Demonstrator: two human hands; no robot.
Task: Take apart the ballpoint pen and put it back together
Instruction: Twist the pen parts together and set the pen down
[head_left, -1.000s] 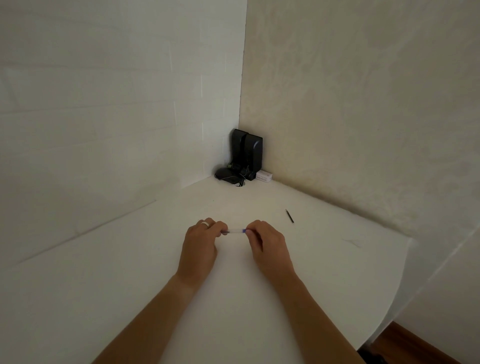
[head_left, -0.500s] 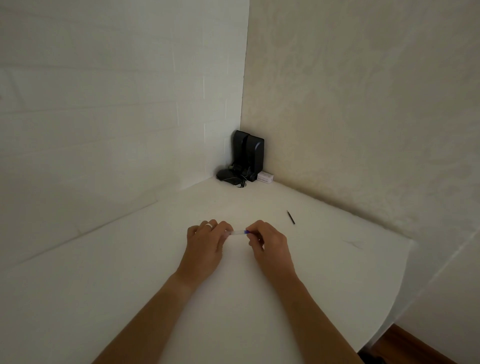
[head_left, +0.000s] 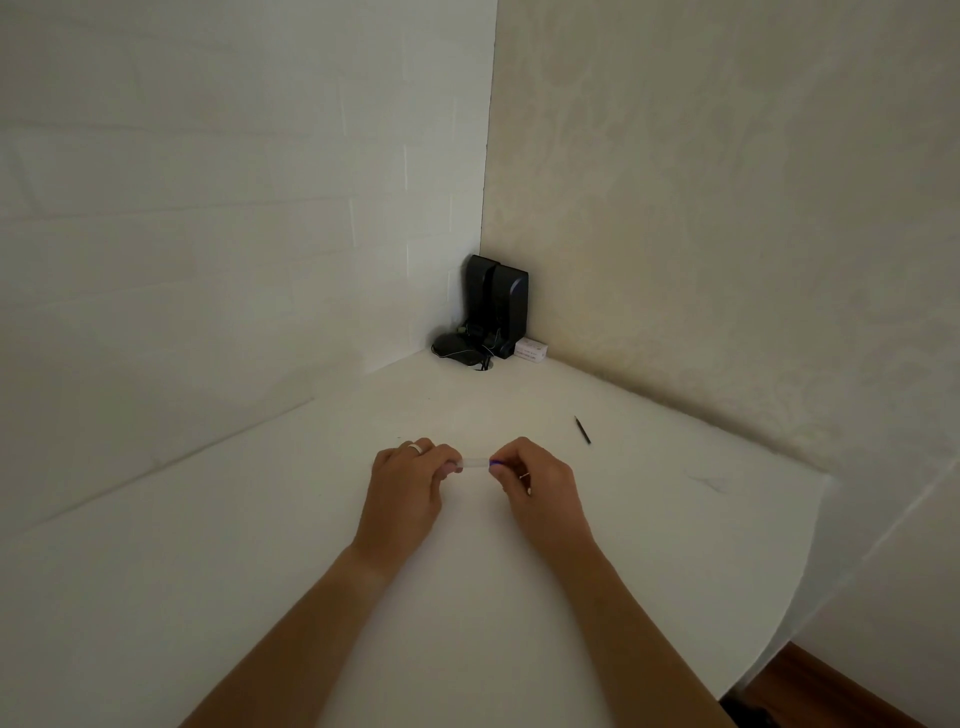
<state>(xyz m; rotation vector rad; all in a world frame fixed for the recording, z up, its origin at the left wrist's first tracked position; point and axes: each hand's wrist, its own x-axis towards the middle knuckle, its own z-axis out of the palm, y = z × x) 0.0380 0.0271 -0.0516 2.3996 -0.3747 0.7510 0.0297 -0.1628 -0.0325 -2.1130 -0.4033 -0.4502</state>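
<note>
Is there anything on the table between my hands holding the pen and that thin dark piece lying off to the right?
Nothing visible: only bare white table lies between the right hand and the thin dark stick.

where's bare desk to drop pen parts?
Free: the wide white desk left of the left hand out to the wall, and the near strip between the forearms. Right of the right hand is open too, short of the thin dark rod. Crowded: the far corner, with black speakers, mouse and small box.
</note>
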